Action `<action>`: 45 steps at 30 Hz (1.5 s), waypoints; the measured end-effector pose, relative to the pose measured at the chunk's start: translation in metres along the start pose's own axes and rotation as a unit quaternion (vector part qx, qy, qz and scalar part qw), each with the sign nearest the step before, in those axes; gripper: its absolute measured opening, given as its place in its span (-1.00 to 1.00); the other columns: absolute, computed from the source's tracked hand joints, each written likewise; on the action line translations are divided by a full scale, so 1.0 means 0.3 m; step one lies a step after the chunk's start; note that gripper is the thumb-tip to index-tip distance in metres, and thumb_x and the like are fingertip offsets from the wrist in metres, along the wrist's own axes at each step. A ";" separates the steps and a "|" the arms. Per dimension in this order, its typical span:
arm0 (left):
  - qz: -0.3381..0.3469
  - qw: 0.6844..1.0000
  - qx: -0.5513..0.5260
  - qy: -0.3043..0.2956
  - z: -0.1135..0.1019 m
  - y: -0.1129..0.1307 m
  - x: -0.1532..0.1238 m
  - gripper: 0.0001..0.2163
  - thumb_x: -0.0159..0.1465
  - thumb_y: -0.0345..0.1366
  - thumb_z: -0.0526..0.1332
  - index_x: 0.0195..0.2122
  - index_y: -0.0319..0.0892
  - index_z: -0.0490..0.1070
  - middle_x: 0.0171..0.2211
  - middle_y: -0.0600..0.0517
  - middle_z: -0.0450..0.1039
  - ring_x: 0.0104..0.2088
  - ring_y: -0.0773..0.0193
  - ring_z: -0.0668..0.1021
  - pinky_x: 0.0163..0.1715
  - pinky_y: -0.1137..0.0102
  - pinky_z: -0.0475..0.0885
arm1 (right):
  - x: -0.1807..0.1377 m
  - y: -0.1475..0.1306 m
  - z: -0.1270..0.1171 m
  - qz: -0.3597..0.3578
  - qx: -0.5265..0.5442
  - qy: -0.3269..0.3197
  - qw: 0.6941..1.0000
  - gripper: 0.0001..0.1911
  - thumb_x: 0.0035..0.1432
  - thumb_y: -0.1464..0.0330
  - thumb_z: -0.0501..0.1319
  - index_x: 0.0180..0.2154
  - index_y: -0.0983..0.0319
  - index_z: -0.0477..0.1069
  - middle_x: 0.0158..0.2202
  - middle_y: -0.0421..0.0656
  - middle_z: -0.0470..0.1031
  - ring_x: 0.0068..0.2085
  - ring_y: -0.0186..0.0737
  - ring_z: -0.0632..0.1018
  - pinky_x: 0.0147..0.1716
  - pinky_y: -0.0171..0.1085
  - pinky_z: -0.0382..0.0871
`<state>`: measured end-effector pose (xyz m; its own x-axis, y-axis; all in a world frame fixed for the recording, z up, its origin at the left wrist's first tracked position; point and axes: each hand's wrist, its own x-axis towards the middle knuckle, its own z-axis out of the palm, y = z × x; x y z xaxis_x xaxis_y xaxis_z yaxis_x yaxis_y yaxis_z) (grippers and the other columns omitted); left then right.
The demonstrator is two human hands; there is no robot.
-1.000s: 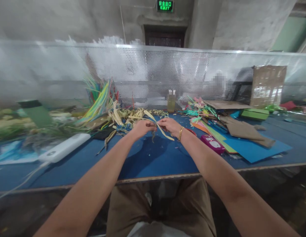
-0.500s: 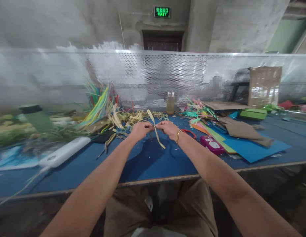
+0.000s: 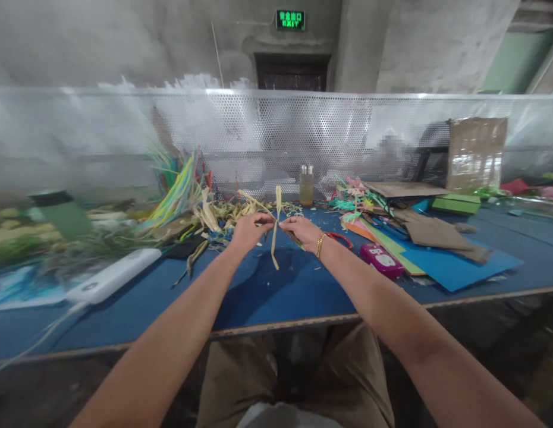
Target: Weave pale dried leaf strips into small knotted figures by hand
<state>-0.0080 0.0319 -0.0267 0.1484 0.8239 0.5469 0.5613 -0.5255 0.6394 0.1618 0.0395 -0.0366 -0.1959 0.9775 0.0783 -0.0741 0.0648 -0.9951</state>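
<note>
My left hand [image 3: 251, 232] and my right hand [image 3: 304, 231] meet above the blue tabletop, both closed in a fingertip pinch. Between them is a pale yellow strip [image 3: 275, 246], flat and dry-looking like husk or raffia, standing nearly upright in view. Other thin pale ends stick out beside it, one up past the left fingers and one below the right fingers. How the strips join at the fingertips is too small to make out. A heap of similar pale strips [image 3: 232, 211] lies just beyond my left hand.
On the left are a white power strip [image 3: 113, 276], a green cup [image 3: 62, 215] and bundled coloured stems [image 3: 181, 184]. A bottle [image 3: 307, 187] stands at the back. To the right lie red-handled scissors [image 3: 341, 239], a magenta box [image 3: 381, 260], blue paper [image 3: 455, 270] and cardboard [image 3: 439, 232].
The pale strip has turned from slanting to nearly upright. Thin ends now show past the left fingers and under the right ones. Both hands stay close together.
</note>
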 end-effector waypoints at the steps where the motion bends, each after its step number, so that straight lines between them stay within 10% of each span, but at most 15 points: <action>1: -0.001 1.000 0.002 0.011 -0.002 0.006 -0.001 -0.80 0.05 -0.21 0.28 -0.32 -0.16 0.54 -0.34 0.00 0.57 -0.35 0.23 0.54 -0.28 0.36 0.39 | -0.002 -0.002 0.002 0.001 0.000 -0.002 1.000 -0.84 -0.09 0.38 0.34 -0.53 0.27 0.37 -0.63 -0.30 0.35 -0.60 -0.46 0.29 -0.58 -0.39 0.11; 19: 0.010 1.000 0.000 -0.021 -0.020 0.025 -0.003 -0.82 0.04 -0.21 0.28 -0.37 -0.16 0.56 -0.37 0.01 0.56 -0.36 0.23 0.52 -0.30 0.37 0.37 | -0.023 -0.009 0.006 -0.006 -0.062 -0.047 0.997 -0.82 0.10 0.33 0.22 -0.50 0.25 0.36 -0.69 -0.34 0.16 -0.64 -0.46 0.13 -0.62 -0.39 -0.02; 27: -0.006 0.997 -0.019 -0.072 -0.016 0.022 -0.006 -0.73 0.12 -0.07 0.20 -0.45 -0.18 0.51 -0.49 0.08 0.48 -0.45 0.30 0.45 -0.42 0.43 0.30 | -0.041 -0.003 0.014 0.037 -0.034 -0.108 0.993 -0.81 0.21 0.36 0.09 -0.46 0.23 0.26 -0.59 -0.27 0.34 -0.59 -0.43 0.34 -0.51 -0.39 0.28; 45: -0.030 0.995 -0.082 -0.045 0.003 -0.025 0.005 -0.76 0.13 -0.11 0.18 -0.37 -0.16 0.53 -0.41 0.06 0.54 -0.36 0.26 0.50 -0.30 0.38 0.34 | -0.026 0.006 0.004 -0.154 -0.259 -0.037 0.953 -0.82 0.16 0.34 0.10 -0.36 0.24 0.46 -0.54 -0.26 0.42 -0.53 -0.42 0.35 -0.47 -0.41 0.18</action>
<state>-0.0113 0.0374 -0.0312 0.1949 0.8669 0.4588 0.4323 -0.4958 0.7532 0.1622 0.0317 -0.0388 -0.3127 0.8808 0.3556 0.3503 0.4549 -0.8187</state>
